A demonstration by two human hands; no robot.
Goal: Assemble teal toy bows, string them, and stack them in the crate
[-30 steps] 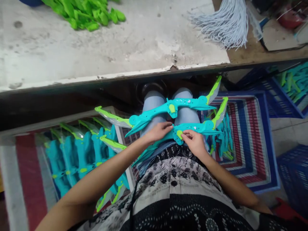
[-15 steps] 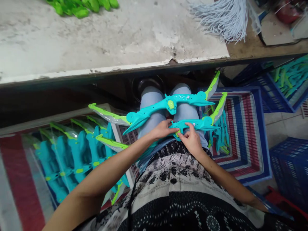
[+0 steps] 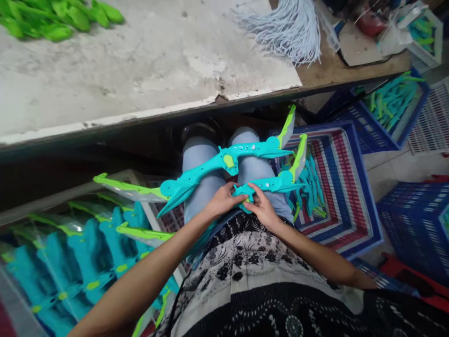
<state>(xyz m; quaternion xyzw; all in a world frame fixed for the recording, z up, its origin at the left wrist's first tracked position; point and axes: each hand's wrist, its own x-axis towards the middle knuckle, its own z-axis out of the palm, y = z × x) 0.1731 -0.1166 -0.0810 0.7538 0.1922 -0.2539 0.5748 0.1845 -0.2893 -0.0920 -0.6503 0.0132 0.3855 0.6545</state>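
Across my lap lie two turquoise toy bows with lime-green tips. The nearer toy bow [image 3: 273,183] is held at its middle by both hands, close to my waist. My left hand [image 3: 224,199] grips the left side of that middle part, thumb pressed against it. On the right side, my right hand [image 3: 260,206] has its thumb on the lime-green centre piece and its fingers around the body. The farther toy bow [image 3: 199,172] rests over my thighs, untouched, with a lime-green piece at its centre. My left forearm covers part of the nearer bow's left limb.
A crate of assembled bows [image 3: 87,248] stands at my left. At my right, a striped lined crate [image 3: 354,187] holds more bows. The worktable [image 3: 157,61] ahead carries green plastic parts [image 3: 63,18] and a bundle of white cords [image 3: 287,30]. Blue crates [image 3: 414,220] stand farther right.
The whole view has shifted, so the bows, hands and table appear farther left. Both hands stay on the middle of the nearer bow.
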